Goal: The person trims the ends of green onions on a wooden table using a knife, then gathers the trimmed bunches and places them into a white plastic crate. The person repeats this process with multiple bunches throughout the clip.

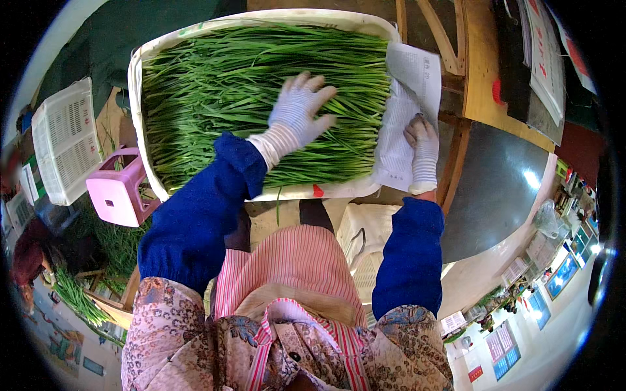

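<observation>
A large white plastic crate is filled with long green leafy stalks, probably garlic chives, lying crosswise in dense layers. My left hand, in a white knitted glove with the fingertips bare, is spread over the middle of the greens, its fingers apart. At the crate's right end, my right hand, gloved alike, has its fingers bent on a printed newspaper sheet, which covers that end's rim. Whether the right fingers pinch the sheet or only press on it is not plain.
Left of the crate are a pink plastic stool and an upended white crate. A wooden frame and a dark tabletop stand at the right. Another white crate is below. At the far left, a person is near more greens.
</observation>
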{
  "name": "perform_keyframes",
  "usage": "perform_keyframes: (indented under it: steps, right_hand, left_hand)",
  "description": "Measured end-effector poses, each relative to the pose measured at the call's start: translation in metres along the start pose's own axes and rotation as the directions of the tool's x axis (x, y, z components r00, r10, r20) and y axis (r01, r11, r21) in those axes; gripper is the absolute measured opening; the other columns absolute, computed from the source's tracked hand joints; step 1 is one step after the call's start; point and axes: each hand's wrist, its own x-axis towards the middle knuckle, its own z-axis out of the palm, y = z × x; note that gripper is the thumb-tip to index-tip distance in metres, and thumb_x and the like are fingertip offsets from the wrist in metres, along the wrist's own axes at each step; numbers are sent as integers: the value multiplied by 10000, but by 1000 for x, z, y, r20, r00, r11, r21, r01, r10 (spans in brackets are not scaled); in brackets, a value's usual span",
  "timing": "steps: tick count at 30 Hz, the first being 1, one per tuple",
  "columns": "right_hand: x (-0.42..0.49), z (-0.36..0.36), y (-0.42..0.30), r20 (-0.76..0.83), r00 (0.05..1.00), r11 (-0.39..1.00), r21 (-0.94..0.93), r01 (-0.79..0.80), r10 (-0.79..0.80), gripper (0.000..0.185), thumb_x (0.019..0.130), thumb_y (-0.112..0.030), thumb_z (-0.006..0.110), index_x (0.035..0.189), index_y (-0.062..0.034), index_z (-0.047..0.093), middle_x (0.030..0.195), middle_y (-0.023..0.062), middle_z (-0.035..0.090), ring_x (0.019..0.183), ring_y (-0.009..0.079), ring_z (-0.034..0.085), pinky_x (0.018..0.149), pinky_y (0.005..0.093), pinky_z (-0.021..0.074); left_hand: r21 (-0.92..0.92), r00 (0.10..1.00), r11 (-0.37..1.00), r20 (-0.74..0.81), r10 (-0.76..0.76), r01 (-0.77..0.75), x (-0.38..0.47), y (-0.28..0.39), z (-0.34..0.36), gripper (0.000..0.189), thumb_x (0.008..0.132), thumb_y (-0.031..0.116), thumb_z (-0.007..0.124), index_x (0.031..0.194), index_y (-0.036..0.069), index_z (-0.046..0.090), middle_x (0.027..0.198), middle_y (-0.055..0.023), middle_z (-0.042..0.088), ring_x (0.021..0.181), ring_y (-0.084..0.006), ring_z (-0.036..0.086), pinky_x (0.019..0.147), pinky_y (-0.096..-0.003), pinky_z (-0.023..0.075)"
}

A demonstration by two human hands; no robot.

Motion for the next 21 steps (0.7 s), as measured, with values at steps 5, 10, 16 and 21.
perform_keyframes:
  steps: [5,10,16,21]
  right_hand:
    - [-23,93,-59,207,917,792,-463,398,-340,292,895,-220,611,1090,-14,680,949,123,680,906,246,641,885,314,490]
    - [45,190,-67,634,544,27,-637,770,-550,643,845,-404,649,1388,-115,463,1364,178,466,1292,377,405,1119,477,283]
    - [105,226,-38,710,588,-265,-697,666,-387,702,846,-550,595,1409,-161,438,1359,153,486,1285,335,421,1121,516,232]
    - [107,239,-43,687,674,-257,-727,637,-272,725,846,-564,595,1414,-145,429,1376,145,481,1281,322,433,1115,520,248]
  left_hand:
    - [157,983,986,164,-84,59,-48,-31,9,638,756,342,713,1319,124,506,1381,-192,438,1316,-443,344,1126,-570,236]
    - [188,983,976,129,-131,105,-68,-39,22,657,766,394,695,1342,146,499,1395,-177,422,1316,-435,345,1114,-586,232]
    - [170,997,984,55,-52,42,-74,-63,53,629,778,443,670,1325,170,523,1370,-148,465,1292,-406,394,1091,-596,249]
    - [154,996,985,39,-78,71,-75,-68,51,613,787,431,663,1325,172,526,1374,-146,463,1301,-406,392,1101,-594,242]
